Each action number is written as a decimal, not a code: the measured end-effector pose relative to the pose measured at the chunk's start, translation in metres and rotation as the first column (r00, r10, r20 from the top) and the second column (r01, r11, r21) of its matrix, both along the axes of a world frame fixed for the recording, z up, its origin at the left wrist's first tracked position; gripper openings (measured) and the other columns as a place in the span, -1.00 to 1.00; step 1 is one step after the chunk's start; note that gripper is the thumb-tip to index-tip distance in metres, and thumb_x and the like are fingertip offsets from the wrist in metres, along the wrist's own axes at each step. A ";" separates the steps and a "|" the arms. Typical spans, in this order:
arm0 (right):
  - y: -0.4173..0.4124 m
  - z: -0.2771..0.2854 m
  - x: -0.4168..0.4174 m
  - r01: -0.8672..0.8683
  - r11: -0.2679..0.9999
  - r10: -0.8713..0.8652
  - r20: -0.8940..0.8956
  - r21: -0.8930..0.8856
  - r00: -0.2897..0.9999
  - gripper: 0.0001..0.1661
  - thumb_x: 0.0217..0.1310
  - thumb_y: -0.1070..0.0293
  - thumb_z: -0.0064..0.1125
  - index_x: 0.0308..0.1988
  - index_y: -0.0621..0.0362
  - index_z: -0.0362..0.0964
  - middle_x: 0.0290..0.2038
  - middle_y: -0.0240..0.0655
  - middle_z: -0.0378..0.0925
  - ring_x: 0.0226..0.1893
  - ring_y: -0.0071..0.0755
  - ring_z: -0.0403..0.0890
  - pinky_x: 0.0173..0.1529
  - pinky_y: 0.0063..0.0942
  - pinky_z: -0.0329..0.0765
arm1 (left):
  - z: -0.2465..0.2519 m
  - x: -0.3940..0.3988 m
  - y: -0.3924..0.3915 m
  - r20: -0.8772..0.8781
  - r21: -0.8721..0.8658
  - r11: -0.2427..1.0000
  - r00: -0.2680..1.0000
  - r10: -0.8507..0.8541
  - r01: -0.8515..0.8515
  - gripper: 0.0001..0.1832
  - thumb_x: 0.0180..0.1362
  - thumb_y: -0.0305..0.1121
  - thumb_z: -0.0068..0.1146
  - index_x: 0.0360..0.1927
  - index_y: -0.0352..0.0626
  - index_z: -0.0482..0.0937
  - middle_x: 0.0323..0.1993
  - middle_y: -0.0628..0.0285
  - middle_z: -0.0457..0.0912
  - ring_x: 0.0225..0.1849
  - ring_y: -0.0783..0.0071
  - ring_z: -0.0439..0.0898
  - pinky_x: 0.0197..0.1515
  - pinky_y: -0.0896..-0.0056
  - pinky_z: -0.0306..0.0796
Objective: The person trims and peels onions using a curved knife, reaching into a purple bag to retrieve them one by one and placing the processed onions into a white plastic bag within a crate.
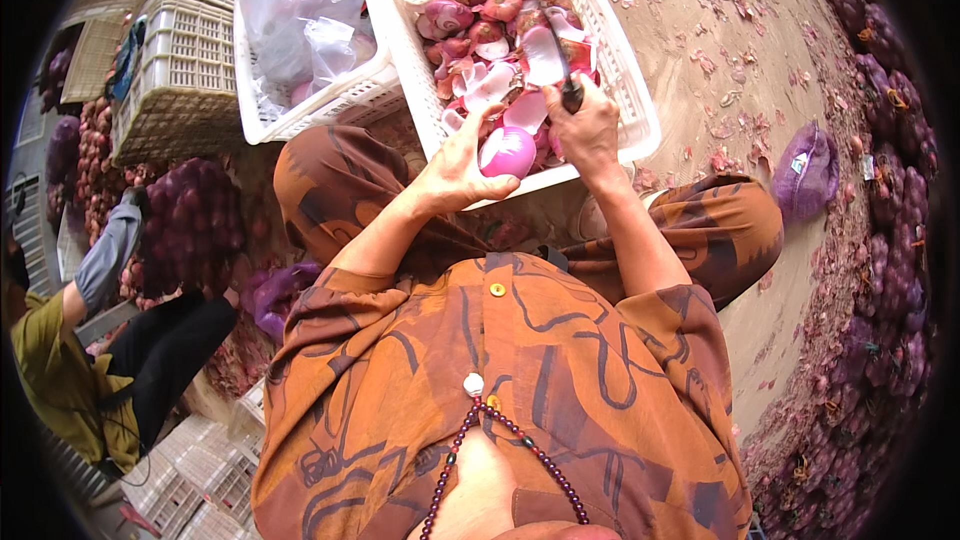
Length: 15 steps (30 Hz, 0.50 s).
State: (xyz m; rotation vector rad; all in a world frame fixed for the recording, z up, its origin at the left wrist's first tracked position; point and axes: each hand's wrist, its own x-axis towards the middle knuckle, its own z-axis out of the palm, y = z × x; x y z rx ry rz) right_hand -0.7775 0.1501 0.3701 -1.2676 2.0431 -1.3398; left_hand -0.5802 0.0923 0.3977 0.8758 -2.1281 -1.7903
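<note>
My left hand (461,165) grips a peeled red onion (508,152), smooth and shiny, over the near end of a white plastic crate (641,116). In my right hand (586,124) is a knife, its black handle (572,95) in my fist and its dark blade (559,52) pointing away from me over the crate. The blade is apart from the onion. Unpeeled red onions (501,7) fill the far part of the crate. Curved pieces of onion skin (487,86), pale on the inside, lie on top nearer to me.
To the left stands a second white crate (251,109) with a clear plastic bag (300,19) inside, beside stacked crates (176,37). A co-worker (75,375) sits at far left by a mesh sack of onions (191,225). Sacks of onions (892,225) line the right; skins litter the floor (675,60).
</note>
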 end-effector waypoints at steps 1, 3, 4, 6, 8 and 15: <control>0.001 -0.002 -0.007 -0.073 0.997 0.076 0.317 -0.023 0.945 -0.63 0.21 0.08 0.33 -0.29 0.16 0.46 -0.62 -0.35 0.53 -0.66 -0.52 0.52 -0.54 -0.43 0.46 | -0.001 -0.001 0.000 -0.033 -0.025 1.000 0.999 0.002 -0.003 0.14 -0.26 -0.17 0.50 0.41 -0.18 0.06 0.19 -0.03 0.38 0.28 0.18 0.38 0.35 0.22 0.22; 0.009 -0.002 -0.011 -0.149 0.987 0.052 0.748 0.063 0.662 -0.53 0.19 -0.05 0.33 -0.17 0.09 0.42 -0.61 -0.49 0.49 -0.67 -0.68 0.45 -0.61 -0.63 0.37 | 0.001 -0.004 0.000 -0.105 -0.076 0.997 0.994 0.008 -0.016 0.12 -0.29 -0.23 0.55 0.37 -0.20 0.11 0.15 -0.04 0.44 0.23 0.17 0.44 0.32 0.23 0.28; 0.011 0.004 -0.013 -0.263 0.962 0.082 0.847 0.070 0.526 -0.44 0.17 -0.12 0.32 -0.08 0.06 0.36 -0.62 -0.54 0.43 -0.70 -0.69 0.39 -0.64 -0.73 0.29 | 0.003 -0.007 -0.001 -0.192 -0.061 0.998 0.981 -0.010 -0.002 0.18 -0.32 -0.26 0.57 0.41 -0.17 0.06 0.17 -0.05 0.43 0.25 0.14 0.43 0.31 0.19 0.28; 0.014 0.006 0.002 -0.252 0.966 0.017 0.955 0.061 0.295 -0.49 0.15 -0.09 0.35 -0.18 0.06 0.38 -0.64 -0.51 0.36 -0.72 -0.66 0.33 -0.66 -0.68 0.25 | 0.003 -0.007 0.001 -0.169 -0.193 0.981 0.985 -0.036 0.002 0.24 -0.33 -0.42 0.56 0.45 -0.07 -0.02 0.23 -0.06 0.38 0.29 0.13 0.39 0.36 0.14 0.25; 0.013 0.001 -0.002 -0.328 0.945 0.090 0.972 -0.014 0.217 -0.57 0.15 0.00 0.38 -0.26 0.09 0.41 -0.63 -0.49 0.38 -0.73 -0.64 0.35 -0.69 -0.60 0.27 | 0.000 -0.007 0.000 -0.126 -0.384 0.923 0.990 -0.064 0.011 0.35 -0.35 -0.50 0.57 0.49 -0.01 -0.16 0.26 -0.12 0.35 0.32 0.11 0.37 0.36 0.10 0.28; 0.008 0.025 0.009 -0.306 0.947 0.141 0.739 0.092 0.659 -0.66 0.18 0.14 0.37 -0.30 0.20 0.53 -0.58 -0.43 0.53 -0.60 -0.54 0.53 -0.50 -0.54 0.43 | -0.007 0.008 -0.010 -0.043 0.635 0.769 0.991 0.131 -0.074 0.15 0.00 -0.33 0.45 0.48 -0.12 -0.21 0.04 -0.09 0.52 -0.05 0.21 0.64 0.04 0.25 0.54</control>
